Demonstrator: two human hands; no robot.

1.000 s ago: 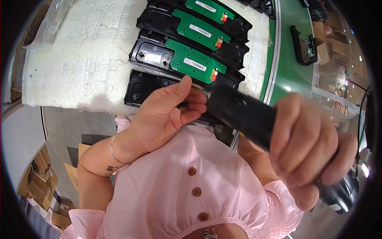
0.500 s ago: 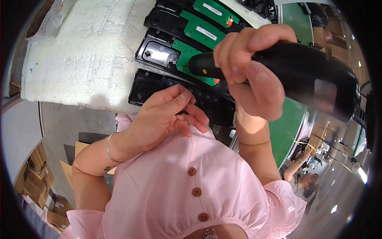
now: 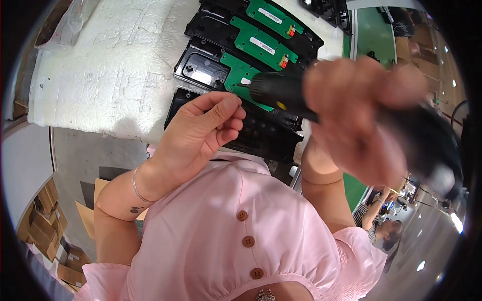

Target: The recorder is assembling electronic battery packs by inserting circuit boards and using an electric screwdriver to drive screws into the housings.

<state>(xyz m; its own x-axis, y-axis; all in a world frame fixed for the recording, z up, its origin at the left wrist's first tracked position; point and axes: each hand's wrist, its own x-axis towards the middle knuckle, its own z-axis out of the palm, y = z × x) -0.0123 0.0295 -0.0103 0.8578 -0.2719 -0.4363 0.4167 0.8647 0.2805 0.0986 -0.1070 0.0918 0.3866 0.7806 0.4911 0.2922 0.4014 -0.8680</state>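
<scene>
My right hand (image 3: 359,113), smeared by motion, is closed round a black electric screwdriver (image 3: 281,91) with a yellow dot near its nose. The screwdriver points left, its thin bit by the green circuit board (image 3: 236,70) that sits in a black plastic housing (image 3: 201,67). To the left of the bit, my left hand (image 3: 208,120) is closed in a pinch, thumb against the index finger. Anything between those fingertips is too small or hidden to make out. Under this hand lies the nearest black housing (image 3: 261,128), partly covered by hand and tool.
Farther back, more housings carry green boards (image 3: 258,44) with white labels and red-yellow connectors. They lie on a table wrapped in white foam (image 3: 100,75). Black parts (image 3: 329,12) lie at the far right. Cardboard boxes (image 3: 47,223) stand at lower left; another person (image 3: 381,220) sits at right.
The screwdriver and my right hand have moved right and toward me, with the tool's rear tilting down. My left hand has risen toward the boards, its fingers drawn together into a pinch.
</scene>
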